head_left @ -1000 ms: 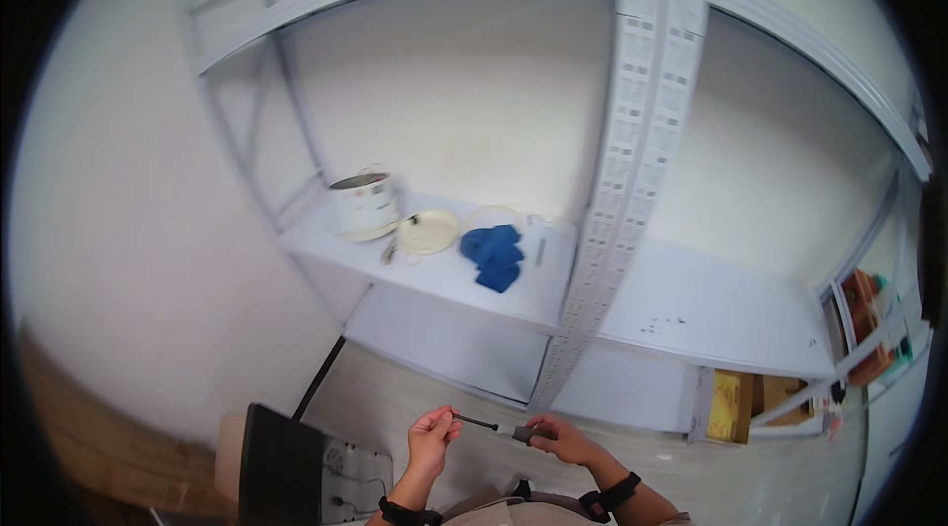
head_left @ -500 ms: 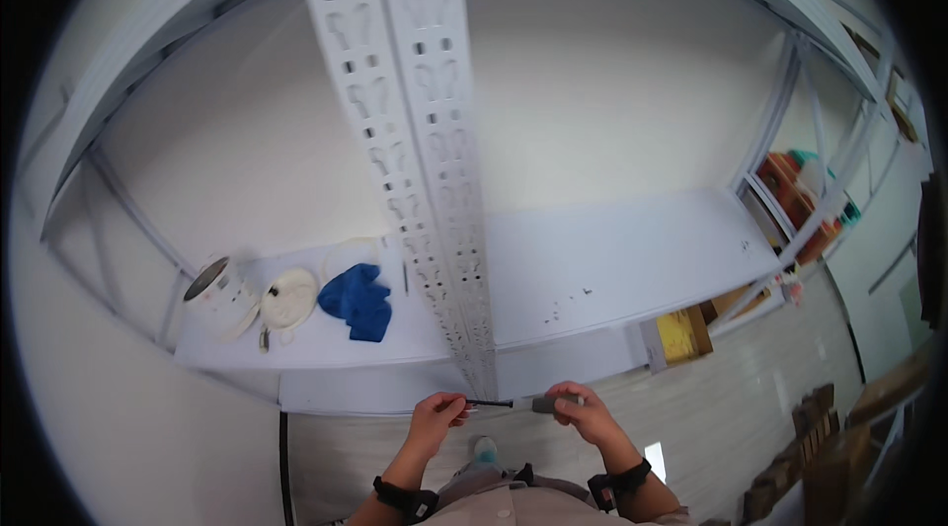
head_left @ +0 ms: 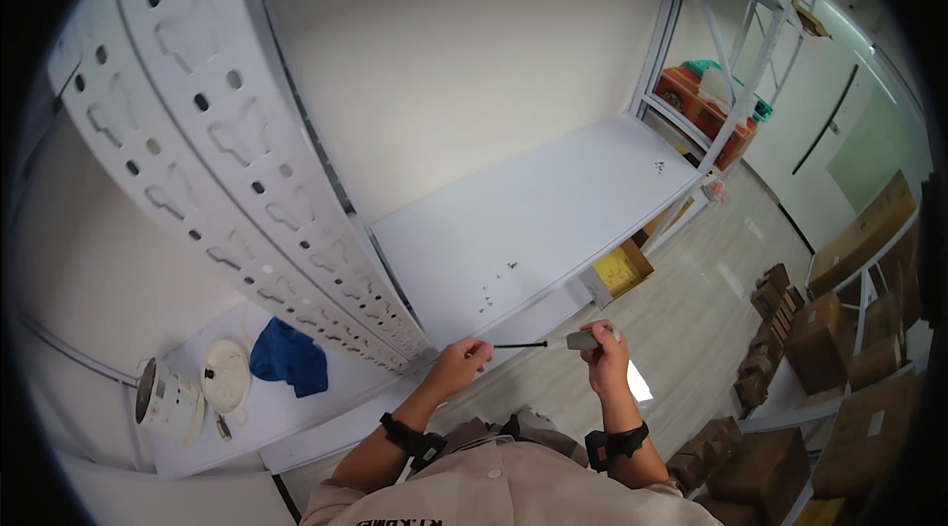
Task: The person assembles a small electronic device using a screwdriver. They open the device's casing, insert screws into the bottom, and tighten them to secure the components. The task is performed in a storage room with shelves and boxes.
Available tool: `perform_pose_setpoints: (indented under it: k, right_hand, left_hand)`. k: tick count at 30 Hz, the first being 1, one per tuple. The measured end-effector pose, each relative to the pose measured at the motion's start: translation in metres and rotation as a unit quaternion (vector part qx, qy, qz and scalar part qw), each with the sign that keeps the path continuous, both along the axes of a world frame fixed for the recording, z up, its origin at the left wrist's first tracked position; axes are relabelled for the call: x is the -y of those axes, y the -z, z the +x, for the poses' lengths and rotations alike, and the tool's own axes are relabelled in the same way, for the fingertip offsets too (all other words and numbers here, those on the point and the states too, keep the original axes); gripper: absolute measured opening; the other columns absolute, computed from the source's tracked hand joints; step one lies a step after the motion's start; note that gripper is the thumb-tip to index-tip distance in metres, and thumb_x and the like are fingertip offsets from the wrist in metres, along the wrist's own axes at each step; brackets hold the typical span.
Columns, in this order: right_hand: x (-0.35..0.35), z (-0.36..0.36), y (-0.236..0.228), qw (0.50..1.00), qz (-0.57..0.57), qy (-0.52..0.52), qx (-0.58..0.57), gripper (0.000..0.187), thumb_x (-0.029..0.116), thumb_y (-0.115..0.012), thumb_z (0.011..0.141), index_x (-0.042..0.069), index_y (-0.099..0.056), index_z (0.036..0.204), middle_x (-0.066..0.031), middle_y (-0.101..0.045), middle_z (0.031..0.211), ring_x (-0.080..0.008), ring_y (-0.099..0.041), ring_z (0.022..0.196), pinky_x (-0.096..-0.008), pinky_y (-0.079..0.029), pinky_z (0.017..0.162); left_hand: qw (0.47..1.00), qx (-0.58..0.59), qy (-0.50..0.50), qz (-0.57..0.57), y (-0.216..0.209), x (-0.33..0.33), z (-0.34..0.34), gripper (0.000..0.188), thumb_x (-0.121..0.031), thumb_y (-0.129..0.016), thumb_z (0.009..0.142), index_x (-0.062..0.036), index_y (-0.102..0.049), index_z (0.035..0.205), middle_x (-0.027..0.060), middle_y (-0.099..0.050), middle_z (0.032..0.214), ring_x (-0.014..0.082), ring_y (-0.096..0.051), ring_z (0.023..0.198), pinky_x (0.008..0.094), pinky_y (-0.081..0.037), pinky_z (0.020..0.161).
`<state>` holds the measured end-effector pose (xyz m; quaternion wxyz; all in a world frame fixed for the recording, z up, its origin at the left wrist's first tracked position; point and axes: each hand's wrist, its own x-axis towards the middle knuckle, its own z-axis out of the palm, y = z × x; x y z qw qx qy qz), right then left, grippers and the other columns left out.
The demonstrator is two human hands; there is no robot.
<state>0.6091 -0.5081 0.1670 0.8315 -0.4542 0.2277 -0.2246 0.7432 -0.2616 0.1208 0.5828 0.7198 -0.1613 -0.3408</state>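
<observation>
Above the shelf's front edge my left hand (head_left: pixel 461 366) is closed, its fingertips pinching one end of a thin dark rod (head_left: pixel 520 344) that looks like a screwdriver shaft. Closed round a grey screwdriver handle (head_left: pixel 583 339) is my right hand (head_left: pixel 606 360), level with the left. Shaft and handle lie in line, with a pale stretch between them; I cannot tell whether they are joined. Small dark screws or similar bits (head_left: pixel 512 265) lie on the white shelf (head_left: pixel 533 200) beyond my hands.
A perforated white upright (head_left: pixel 286 200) rises at the left. Behind it a blue cloth (head_left: pixel 288 356), a round pale lid (head_left: pixel 226 375) and a white pot (head_left: pixel 166 402) sit on the left shelf. A yellow-lined box (head_left: pixel 619 271) stands low; brown cartons (head_left: pixel 822 333) fill the right.
My view has swung to the right, so the upright and blue cloth sit farther left. Both hands still hold the shaft and handle in line, and more of the shaft shows.
</observation>
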Motion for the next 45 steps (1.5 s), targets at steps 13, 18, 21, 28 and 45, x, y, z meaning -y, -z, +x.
perform_pose_setpoints:
  k: [13,18,21,28,45]
  right_hand:
    - [0.082,0.039,-0.008,0.998,0.035,-0.039,0.046,0.027,0.029,-0.057,0.088,0.002,-0.057,0.089,-0.0029,-0.048,0.064,-0.0109,-0.041,0.054,-0.0257,-0.030,0.050]
    - [0.125,0.069,-0.013,0.994,0.014,-0.098,0.042,0.027,0.030,-0.056,0.089,0.003,-0.055,0.090,-0.0014,-0.044,0.060,-0.0112,-0.039,0.053,-0.0262,-0.029,0.050]
    - [0.149,0.083,-0.006,0.990,0.018,-0.132,0.039,0.026,0.029,-0.056,0.089,0.003,-0.056,0.090,-0.0021,-0.046,0.062,-0.0109,-0.040,0.053,-0.0257,-0.029,0.050]
    - [0.182,0.107,0.003,0.984,0.027,-0.177,0.012,0.023,0.027,-0.057,0.088,0.003,-0.057,0.088,-0.0030,-0.050,0.065,-0.0112,-0.042,0.054,-0.0257,-0.030,0.050]
    - [0.246,0.093,0.019,0.981,0.041,-0.190,-0.027,0.019,0.025,-0.060,0.085,0.005,-0.059,0.087,-0.0020,-0.051,0.072,-0.0097,-0.041,0.058,-0.0233,-0.031,0.052]
  left_hand:
    - [0.912,0.302,-0.163,0.225,0.044,0.078,0.052,0.041,-0.019,-0.069,0.080,0.0025,-0.054,0.112,0.0178,-0.055,0.105,0.0326,-0.058,0.091,0.0424,-0.049,0.078]
    - [0.900,0.294,-0.195,0.255,0.054,0.097,0.071,0.038,-0.017,-0.071,0.075,0.0003,-0.060,0.107,0.0146,-0.060,0.093,0.0321,-0.060,0.087,0.0417,-0.049,0.077]
    - [0.899,0.266,-0.231,0.260,0.059,0.108,0.077,0.033,-0.016,-0.072,0.075,-0.0009,-0.063,0.103,0.0126,-0.063,0.087,0.0313,-0.061,0.084,0.0410,-0.050,0.076]
    - [0.878,0.294,-0.261,0.272,0.053,0.139,0.089,0.031,-0.014,-0.073,0.074,0.0012,-0.064,0.100,0.0140,-0.065,0.087,0.0278,-0.063,0.081,0.0378,-0.051,0.075]
    - [0.760,0.498,-0.274,0.315,0.049,0.208,0.100,0.040,-0.039,-0.074,0.075,-0.0095,-0.063,0.101,0.0072,-0.051,0.099,0.0267,-0.045,0.094,0.0402,-0.036,0.083]
